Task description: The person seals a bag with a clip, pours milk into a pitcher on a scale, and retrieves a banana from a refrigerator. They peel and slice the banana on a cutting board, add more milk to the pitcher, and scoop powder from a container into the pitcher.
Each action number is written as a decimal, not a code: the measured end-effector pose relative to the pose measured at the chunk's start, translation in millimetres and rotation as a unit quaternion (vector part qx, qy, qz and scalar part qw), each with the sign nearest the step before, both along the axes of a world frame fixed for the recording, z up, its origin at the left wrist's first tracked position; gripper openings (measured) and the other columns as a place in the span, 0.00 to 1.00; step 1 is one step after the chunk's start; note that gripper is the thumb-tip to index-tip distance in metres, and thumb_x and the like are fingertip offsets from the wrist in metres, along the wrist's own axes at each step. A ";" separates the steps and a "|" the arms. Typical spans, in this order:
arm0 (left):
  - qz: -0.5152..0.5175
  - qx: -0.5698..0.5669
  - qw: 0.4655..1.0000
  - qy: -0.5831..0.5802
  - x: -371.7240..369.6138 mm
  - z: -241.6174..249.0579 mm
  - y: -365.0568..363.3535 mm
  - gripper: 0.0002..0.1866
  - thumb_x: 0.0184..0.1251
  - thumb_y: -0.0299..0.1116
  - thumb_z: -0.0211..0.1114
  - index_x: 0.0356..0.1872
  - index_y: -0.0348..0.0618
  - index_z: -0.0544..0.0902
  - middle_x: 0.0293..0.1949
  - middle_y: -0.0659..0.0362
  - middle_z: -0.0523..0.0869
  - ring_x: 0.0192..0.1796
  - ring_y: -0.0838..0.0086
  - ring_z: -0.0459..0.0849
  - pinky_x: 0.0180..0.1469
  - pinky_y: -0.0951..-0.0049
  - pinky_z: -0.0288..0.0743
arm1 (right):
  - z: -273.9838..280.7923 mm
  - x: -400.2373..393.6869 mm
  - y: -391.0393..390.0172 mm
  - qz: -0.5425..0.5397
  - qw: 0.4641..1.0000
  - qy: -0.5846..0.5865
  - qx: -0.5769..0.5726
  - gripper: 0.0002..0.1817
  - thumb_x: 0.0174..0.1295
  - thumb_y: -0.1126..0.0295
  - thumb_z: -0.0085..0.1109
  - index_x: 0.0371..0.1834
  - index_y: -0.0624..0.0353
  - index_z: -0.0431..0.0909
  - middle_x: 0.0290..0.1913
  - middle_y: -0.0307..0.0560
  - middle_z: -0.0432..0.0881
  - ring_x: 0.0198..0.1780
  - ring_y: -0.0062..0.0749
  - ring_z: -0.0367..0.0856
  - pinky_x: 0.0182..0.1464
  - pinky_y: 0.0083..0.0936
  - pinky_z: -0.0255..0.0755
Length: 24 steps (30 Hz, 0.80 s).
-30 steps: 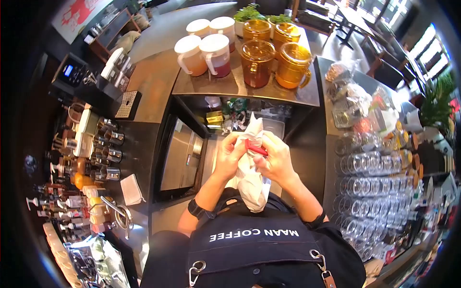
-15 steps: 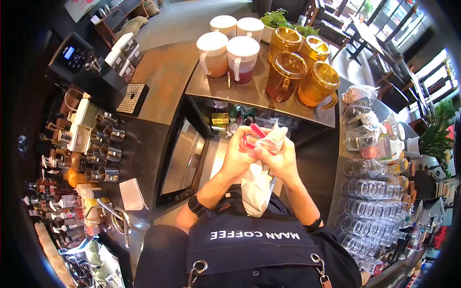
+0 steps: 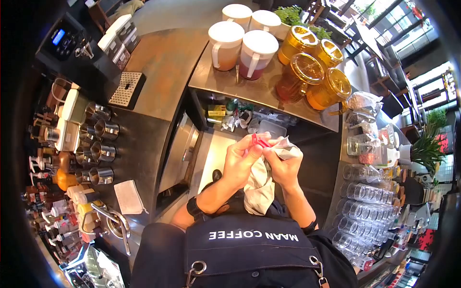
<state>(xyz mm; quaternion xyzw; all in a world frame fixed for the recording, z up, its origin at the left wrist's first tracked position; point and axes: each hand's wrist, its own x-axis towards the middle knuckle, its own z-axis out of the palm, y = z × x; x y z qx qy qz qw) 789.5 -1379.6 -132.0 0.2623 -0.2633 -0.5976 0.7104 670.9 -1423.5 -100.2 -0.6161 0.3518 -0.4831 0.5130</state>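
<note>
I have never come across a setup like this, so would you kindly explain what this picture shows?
There is no machine: a person works with two bare hands. The camera sits on their head, looking forward and down, so their apron fills the bottom. The left hand and right hand are close together, holding a pale bag and a red clip; whether the clip grips the bag is hard to tell. Ahead, on a counter, stand four white-lidded jugs and four amber jugs. Glasses stand in rows to the right; metal pitchers and a cloth are on the left.
</note>
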 end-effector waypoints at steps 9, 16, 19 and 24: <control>0.040 0.000 0.999 0.033 41.8 -39.9 10.1 0.21 0.66 0.38 0.72 0.53 0.33 0.82 0.49 0.58 0.85 0.51 0.76 0.82 0.58 0.73 0.74 | -17.5 32.6 -6.2 0.072 0.991 0.114 0.001 0.07 0.56 0.77 0.71 0.33 0.68 0.83 0.28 0.45 0.86 0.28 0.20 0.81 0.31 0.20 0.73; 0.077 0.019 0.987 0.140 42.8 -65.1 -0.6 0.20 0.56 0.30 0.78 0.51 0.36 0.86 0.55 0.53 0.83 0.56 0.70 0.81 0.62 0.68 0.72 | -39.4 48.5 -26.6 0.133 0.985 0.111 -0.001 0.05 0.58 0.75 0.68 0.32 0.66 0.84 0.29 0.46 0.85 0.28 0.26 0.79 0.32 0.21 0.72; 0.118 0.025 0.984 0.133 32.5 -69.5 -12.0 0.17 0.60 0.30 0.75 0.49 0.35 0.86 0.53 0.53 0.84 0.55 0.70 0.82 0.62 0.68 0.72 | -48.0 39.4 -46.2 0.173 0.977 0.126 0.003 0.04 0.57 0.77 0.69 0.34 0.66 0.84 0.29 0.45 0.84 0.28 0.25 0.78 0.32 0.22 0.71; 0.170 0.076 0.979 0.077 20.0 -59.3 -31.4 0.14 0.67 0.31 0.70 0.48 0.32 0.85 0.51 0.53 0.85 0.55 0.70 0.82 0.62 0.67 0.72 | -52.4 36.2 -77.1 0.191 0.976 0.096 0.038 0.05 0.55 0.79 0.69 0.35 0.66 0.85 0.27 0.44 0.83 0.26 0.25 0.77 0.30 0.23 0.70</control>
